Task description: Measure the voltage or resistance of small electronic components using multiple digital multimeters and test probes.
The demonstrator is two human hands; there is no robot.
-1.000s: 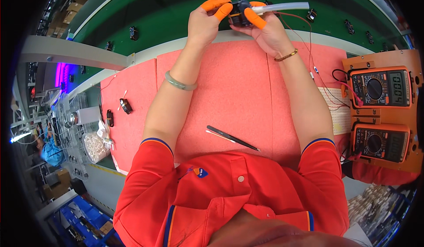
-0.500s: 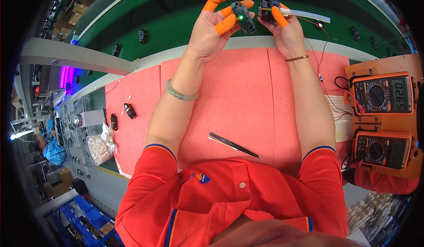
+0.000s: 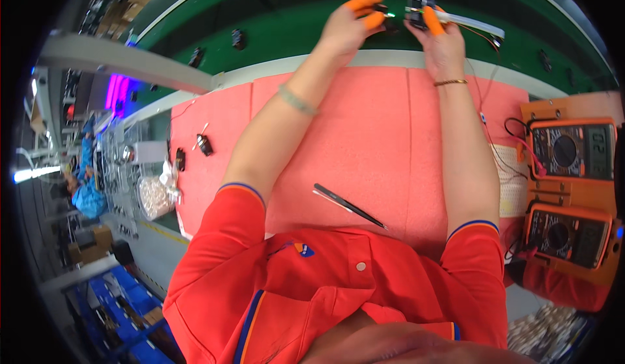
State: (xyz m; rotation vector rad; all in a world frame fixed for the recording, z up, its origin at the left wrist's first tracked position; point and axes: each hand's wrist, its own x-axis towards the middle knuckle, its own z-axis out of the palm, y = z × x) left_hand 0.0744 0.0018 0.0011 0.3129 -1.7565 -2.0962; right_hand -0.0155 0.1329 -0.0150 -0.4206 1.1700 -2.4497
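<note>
Both my hands reach past the far edge of a pink mat (image 3: 364,142), over a green belt. Orange finger cots cover several fingertips. My left hand (image 3: 345,32) is closed on a small dark electronic module (image 3: 388,20) with a lit green spot; blur and the fingers hide most of it. Close by on the right, my right hand (image 3: 444,46) grips another black module (image 3: 420,7). A whitish, translucent tube (image 3: 472,21) with thin wires sticks out to the right from that hand. Black tweezers (image 3: 351,206) lie on the mat between my forearms, beside a thin white stick.
Two orange multimeters (image 3: 565,152) stand at the right beside a white breadboard (image 3: 513,182). More dark modules (image 3: 238,38) sit on the green belt (image 3: 286,32). At left are a small black part (image 3: 204,144), a tub of white pieces (image 3: 154,198) and a metal post (image 3: 130,61).
My left hand has turned and its fingers have closed in, so its module shows less. The whole view has shifted slightly. My right hand keeps its module and tube.
</note>
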